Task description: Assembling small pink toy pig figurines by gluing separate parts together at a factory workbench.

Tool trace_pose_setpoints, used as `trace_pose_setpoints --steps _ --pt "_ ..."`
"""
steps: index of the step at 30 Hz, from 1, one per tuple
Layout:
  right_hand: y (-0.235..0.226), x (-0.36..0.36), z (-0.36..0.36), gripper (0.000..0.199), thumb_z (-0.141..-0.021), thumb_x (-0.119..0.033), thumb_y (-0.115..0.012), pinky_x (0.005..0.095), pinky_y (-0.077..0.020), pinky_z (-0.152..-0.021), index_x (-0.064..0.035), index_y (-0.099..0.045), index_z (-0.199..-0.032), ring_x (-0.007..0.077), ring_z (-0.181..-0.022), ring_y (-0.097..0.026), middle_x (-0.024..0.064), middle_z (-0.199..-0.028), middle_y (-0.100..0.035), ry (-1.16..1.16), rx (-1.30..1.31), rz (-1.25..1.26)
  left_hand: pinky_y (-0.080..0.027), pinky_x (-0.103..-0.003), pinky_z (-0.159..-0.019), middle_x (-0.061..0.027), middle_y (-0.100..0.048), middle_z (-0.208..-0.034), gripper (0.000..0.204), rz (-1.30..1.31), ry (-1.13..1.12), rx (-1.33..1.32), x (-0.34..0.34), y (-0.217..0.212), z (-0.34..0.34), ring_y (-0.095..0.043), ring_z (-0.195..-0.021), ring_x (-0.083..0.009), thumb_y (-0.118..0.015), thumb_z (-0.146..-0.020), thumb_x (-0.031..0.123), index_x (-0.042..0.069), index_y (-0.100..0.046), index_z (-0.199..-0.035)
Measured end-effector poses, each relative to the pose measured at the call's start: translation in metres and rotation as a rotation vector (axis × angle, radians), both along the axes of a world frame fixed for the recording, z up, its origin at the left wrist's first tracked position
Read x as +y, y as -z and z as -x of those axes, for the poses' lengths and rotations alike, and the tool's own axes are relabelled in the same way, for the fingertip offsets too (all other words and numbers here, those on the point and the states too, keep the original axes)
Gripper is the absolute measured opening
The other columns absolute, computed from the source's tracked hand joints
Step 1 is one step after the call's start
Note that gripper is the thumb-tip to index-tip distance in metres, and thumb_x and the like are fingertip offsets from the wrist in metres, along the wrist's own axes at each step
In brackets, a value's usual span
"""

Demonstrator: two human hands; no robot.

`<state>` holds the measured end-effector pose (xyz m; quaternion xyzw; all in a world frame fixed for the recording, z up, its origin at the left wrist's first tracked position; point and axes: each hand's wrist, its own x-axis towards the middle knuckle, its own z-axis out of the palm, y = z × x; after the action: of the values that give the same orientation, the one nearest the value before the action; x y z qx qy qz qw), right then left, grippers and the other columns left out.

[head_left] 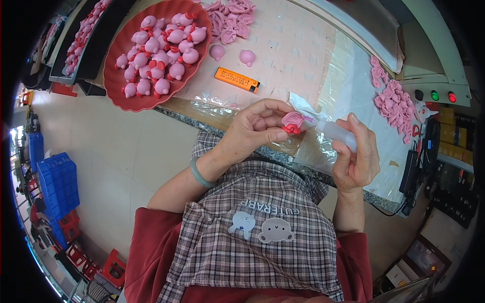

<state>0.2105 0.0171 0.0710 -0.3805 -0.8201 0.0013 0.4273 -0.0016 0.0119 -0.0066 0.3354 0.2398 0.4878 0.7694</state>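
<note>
My left hand [260,123] pinches a small pink and red plastic figure part [292,121] between thumb and fingers, over the table's front edge. In my right hand [357,154] is a translucent white squeeze bottle [337,134], tilted so its thin purplish nozzle [309,119] points at the pink part. The nozzle tip meets or nearly meets the part; I cannot tell whether they touch. A crumpled white tissue [303,104] lies just behind the part. Farther back are an orange lighter-shaped item [237,80] and two loose pink round pieces, one of them a ball [247,57].
A red scalloped bowl [113,86] full of pink and red figures stands at the left. Flat pink pieces are heaped at the back [230,20] and at the right [394,108]. A machine with green and red lights [443,96] borders the right side. Blue crates [58,182] stand on the floor.
</note>
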Motion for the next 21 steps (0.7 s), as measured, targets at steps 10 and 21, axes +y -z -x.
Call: trace_pose_setpoints --steps 10,21 --pt "-0.0037 -0.0037 -0.0001 0.043 -0.091 -0.022 -0.066 0.0332 -0.0550 -0.064 0.0047 -0.056 -0.123 0.0274 -0.075 -0.067 0.0171 -0.087 -0.069 0.005 -0.084 -0.015 -0.050 -0.032 -0.098 -0.0108 -0.059 -0.121 0.046 -0.008 -0.025 -0.024 0.0001 0.0014 -0.0015 -0.060 -0.113 -0.0199 -0.070 -0.085 0.000 -0.001 -0.050 -0.125" --pt "-0.0019 -0.0018 -0.0030 0.043 -0.089 -0.022 -0.068 0.0331 -0.0558 -0.063 0.0048 -0.058 -0.121 0.0275 -0.076 -0.068 0.0172 -0.093 -0.070 0.012 -0.067 -0.028 -0.049 -0.034 -0.099 -0.0139 -0.060 -0.122 0.045 -0.030 -0.035 -0.032 0.0001 -0.0012 -0.0021 -0.061 -0.114 -0.0230 -0.070 -0.085 0.000 -0.002 -0.049 -0.125"
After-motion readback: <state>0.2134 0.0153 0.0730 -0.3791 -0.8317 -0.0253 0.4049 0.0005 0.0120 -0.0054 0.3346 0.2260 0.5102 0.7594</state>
